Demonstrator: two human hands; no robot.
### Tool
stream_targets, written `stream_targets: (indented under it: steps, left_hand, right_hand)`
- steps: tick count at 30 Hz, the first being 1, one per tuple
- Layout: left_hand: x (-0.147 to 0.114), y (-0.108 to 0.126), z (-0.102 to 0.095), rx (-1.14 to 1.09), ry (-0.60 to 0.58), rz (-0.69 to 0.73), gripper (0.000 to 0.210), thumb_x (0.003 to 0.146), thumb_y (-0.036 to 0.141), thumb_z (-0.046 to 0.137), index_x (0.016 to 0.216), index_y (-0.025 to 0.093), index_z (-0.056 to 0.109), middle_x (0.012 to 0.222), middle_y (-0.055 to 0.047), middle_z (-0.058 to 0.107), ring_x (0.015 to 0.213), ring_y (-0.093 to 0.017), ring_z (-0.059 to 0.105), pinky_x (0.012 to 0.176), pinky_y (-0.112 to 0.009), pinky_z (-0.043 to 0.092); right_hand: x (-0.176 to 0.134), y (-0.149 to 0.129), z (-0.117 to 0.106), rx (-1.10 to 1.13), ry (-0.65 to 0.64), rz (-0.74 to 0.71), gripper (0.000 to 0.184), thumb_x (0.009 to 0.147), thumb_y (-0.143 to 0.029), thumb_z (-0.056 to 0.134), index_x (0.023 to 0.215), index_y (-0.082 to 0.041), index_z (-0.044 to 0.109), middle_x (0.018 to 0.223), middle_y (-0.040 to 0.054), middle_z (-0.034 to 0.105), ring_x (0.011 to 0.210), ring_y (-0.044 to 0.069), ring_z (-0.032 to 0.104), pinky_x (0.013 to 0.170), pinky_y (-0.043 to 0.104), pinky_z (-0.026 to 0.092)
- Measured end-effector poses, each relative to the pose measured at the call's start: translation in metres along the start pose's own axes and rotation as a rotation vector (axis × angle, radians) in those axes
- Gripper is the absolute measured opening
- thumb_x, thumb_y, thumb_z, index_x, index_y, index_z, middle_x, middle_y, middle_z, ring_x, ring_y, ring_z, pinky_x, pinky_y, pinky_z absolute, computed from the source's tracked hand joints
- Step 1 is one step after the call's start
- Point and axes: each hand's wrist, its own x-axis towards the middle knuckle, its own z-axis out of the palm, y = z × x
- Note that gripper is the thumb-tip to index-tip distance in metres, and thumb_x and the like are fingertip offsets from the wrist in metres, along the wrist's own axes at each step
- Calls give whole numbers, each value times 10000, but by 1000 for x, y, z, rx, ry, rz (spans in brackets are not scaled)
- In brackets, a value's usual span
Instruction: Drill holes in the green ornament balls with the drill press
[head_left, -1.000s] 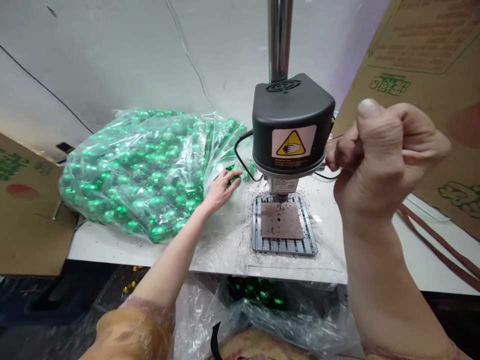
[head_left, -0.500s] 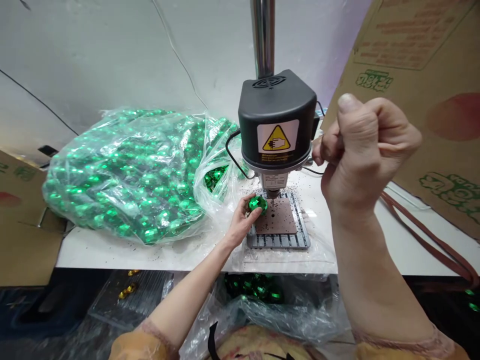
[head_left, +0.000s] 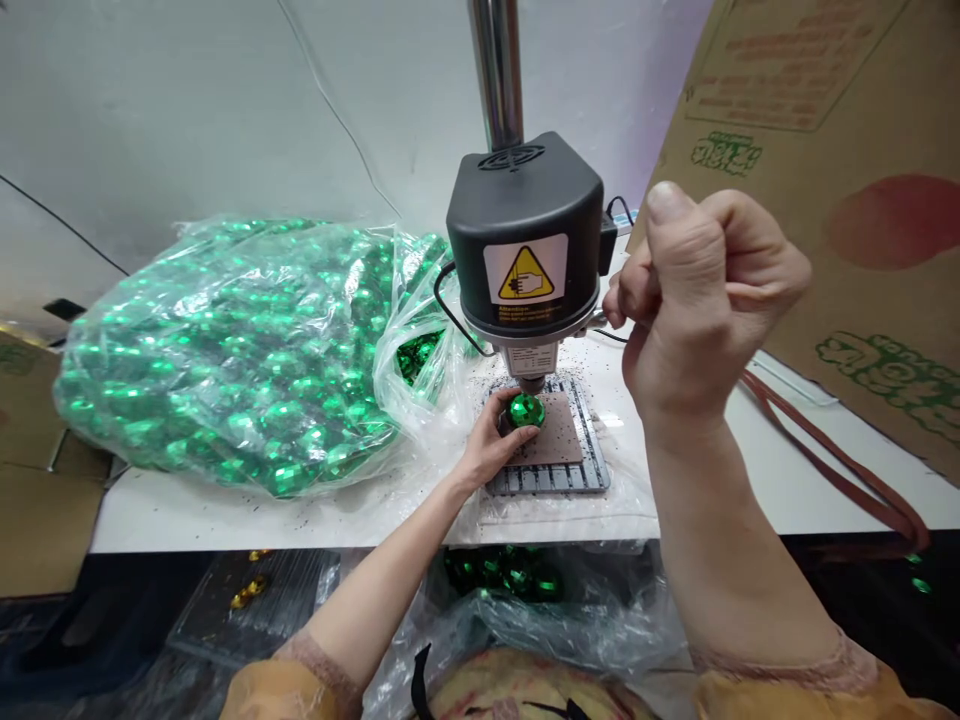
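My left hand (head_left: 495,440) grips a shiny green faceted ball (head_left: 526,410), thumb in front and fingers behind. The ball sits under the chuck (head_left: 532,383) of a small bench drill press (head_left: 529,240), above a brownish square board (head_left: 559,440) on the slotted metal base (head_left: 596,470). The drill bit itself is hidden from sight. Raised at the right of the machine, my right hand (head_left: 697,300) is closed round the drill press handle (head_left: 596,320); only a short metal piece of it shows beside the fingers.
A big clear bag (head_left: 225,350) of green balls lies left of the machine. Dark chips litter the white table (head_left: 180,515). Cardboard boxes (head_left: 825,130) stand on both sides. More green balls (head_left: 510,572) rest in plastic below the table edge. A brown strap (head_left: 832,455) lies at right.
My left hand has brought the green ball rightward over the board, under the chuck. My right hand keeps its closed hold at the handle. The whole view has shifted slightly.
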Motion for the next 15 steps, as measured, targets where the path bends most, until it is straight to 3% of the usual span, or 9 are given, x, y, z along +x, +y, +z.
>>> stream_targets:
  steps: [5, 11, 15]
  left_hand:
    - [0, -2, 2, -22, -27, -16, 611, 800, 512, 836, 1279, 227, 585, 1194, -72, 674, 1139, -254, 643, 1026, -391, 505]
    - [-6, -6, 5, 50, 2, 24, 617, 751, 426, 896, 1270, 246, 616, 1319, -98, 635, 1291, -296, 591, 1135, -436, 446]
    - [-9, -8, 7, 76, -32, 43, 611, 761, 382, 893, 1288, 255, 610, 1362, -110, 624, 1291, -307, 591, 1146, -482, 438]
  right_hand:
    - [0, -1, 1, 62, 16, -1, 430, 916, -244, 614, 592, -240, 331, 466, -59, 343, 428, 84, 309, 451, 314, 297]
    - [0, 0, 1, 57, 15, 7, 425, 919, -255, 627, 604, -230, 344, 477, -71, 365, 439, 53, 327, 465, 274, 314]
    - [0, 0, 0, 65, 13, -6, 411, 924, -254, 616, 607, -229, 356, 489, -70, 378, 436, 55, 329, 462, 276, 304]
